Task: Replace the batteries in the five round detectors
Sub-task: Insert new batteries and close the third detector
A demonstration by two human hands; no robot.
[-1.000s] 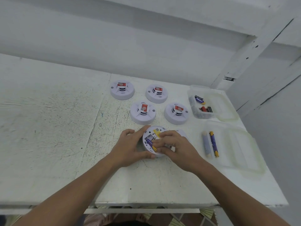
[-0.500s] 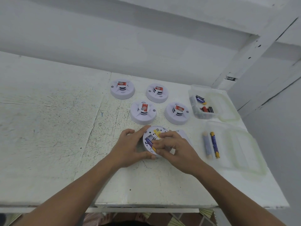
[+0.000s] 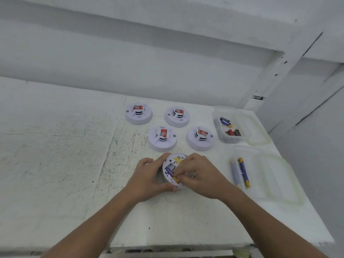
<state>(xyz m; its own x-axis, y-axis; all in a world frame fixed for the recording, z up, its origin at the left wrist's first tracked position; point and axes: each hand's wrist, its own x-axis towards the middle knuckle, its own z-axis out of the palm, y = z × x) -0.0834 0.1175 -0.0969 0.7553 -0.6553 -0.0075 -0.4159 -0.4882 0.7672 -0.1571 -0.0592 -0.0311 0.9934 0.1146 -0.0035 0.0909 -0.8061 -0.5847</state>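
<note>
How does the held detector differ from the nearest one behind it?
The held detector shows its underside and a blue-yellow battery; the detector behind sits dome up, red-labelled. The left hand grips the former, the right hand pinches its battery; the latter lies untouched. Both are round, white.

Worktop (image 3: 55, 146): white paint, matt, rough, scuffed, dark-speckled.
Four closed detectors (image 3: 162, 140): smooth white plastic, slight sheen; glossy red labels (image 3: 163, 131) on top.
Open detector (image 3: 177, 159): matt white plastic shell.
Two tubs (image 3: 270, 175): clear plastic, slightly cloudy, pale green rim seals.
Batteries (image 3: 243, 172): glossy blue-yellow wrap.
Wall (image 3: 167, 62): matt white paint.
</note>
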